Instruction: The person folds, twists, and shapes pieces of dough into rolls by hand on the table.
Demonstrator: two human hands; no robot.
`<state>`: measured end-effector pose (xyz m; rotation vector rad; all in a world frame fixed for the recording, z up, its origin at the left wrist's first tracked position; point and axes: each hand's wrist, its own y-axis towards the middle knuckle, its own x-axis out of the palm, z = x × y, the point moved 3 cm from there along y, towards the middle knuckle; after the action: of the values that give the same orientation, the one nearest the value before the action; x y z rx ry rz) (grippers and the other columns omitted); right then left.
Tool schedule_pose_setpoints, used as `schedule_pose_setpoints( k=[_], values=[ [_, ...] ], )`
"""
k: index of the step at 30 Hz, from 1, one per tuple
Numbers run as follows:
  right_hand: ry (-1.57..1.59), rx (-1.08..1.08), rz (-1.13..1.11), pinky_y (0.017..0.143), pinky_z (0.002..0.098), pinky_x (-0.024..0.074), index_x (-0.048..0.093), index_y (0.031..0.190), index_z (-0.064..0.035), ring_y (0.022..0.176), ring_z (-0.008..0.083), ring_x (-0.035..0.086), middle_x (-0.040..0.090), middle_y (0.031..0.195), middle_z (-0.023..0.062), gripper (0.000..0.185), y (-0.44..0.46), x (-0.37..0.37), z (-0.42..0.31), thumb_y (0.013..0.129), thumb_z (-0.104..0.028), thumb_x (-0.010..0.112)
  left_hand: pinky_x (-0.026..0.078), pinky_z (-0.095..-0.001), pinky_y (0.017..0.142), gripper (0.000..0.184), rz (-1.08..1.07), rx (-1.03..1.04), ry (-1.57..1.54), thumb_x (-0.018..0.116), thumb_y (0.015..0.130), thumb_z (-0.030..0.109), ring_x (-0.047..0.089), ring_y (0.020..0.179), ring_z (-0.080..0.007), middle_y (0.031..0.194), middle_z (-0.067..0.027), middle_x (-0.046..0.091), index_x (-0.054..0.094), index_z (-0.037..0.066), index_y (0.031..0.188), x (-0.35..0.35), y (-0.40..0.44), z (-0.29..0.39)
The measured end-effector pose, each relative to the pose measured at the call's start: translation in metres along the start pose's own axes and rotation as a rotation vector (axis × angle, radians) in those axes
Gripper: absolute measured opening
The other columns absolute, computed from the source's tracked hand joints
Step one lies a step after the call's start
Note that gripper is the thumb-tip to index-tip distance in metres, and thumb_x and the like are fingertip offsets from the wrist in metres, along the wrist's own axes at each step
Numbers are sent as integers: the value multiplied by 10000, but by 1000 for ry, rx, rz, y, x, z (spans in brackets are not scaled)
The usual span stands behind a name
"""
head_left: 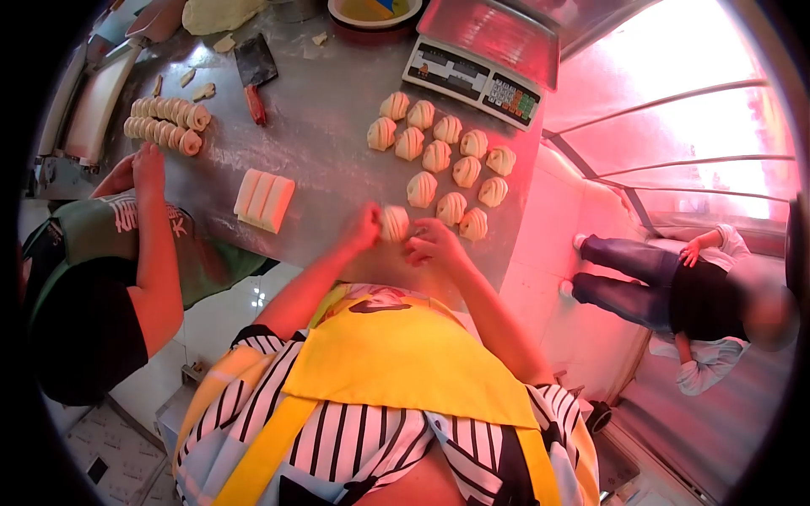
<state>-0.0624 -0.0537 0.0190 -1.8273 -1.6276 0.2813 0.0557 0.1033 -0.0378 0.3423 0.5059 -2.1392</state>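
A striped, shaped dough bun (394, 223) is between my two hands, near the front edge of the metal table. My left hand (363, 228) is closed at the bun's left side, its fingertips slightly blurred. On the other side my right hand (434, 243) has its fingers loosely bent and apart, close to the bun; whether they touch it I cannot tell. Several similar dough buns (436, 156) sit in rough rows beyond my right hand. To the left of my hands lie a few pale dough strips (264, 200), side by side.
A digital scale (472, 72) stands at the back right, near a bowl (375, 12). A scraper with a red handle (256, 103) lies farther left. At left a co-worker's hands (148, 169) touch coiled dough rolls (164, 135). Another person (675, 287) is at right.
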Motion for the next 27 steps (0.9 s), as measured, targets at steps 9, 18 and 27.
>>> schedule_pose_setpoints(
  k=[9, 18, 27],
  values=[
    [-472, -57, 27, 602, 278, 484, 581, 1045, 7, 707, 147, 598, 625, 872, 104, 240, 3, 3, -37, 846, -122, 618, 481, -312, 512, 317, -230, -200, 71, 537, 827, 75, 591, 579, -164, 814, -89, 615, 491, 12, 1134, -41, 86, 25],
    [-975, -175, -230, 610, 327, 495, 620, 986, 50, 698, 190, 595, 606, 803, 102, 521, 189, 156, -72, 716, -379, 737, 475, -275, 573, 345, -79, -404, -511, 546, 879, 137, 617, 660, -162, 871, -97, 637, 489, -2, 1190, -77, -44, -39],
    [-889, -202, -121, 706, 339, 486, 561, 1053, 40, 810, 264, 603, 615, 867, 165, 520, 201, 224, -34, 644, -215, 758, 488, -309, 802, 312, 187, -258, -1369, 501, 901, 101, 584, 986, -191, 1131, -108, 574, 504, 23, 1203, -64, -49, -66]
  ],
)
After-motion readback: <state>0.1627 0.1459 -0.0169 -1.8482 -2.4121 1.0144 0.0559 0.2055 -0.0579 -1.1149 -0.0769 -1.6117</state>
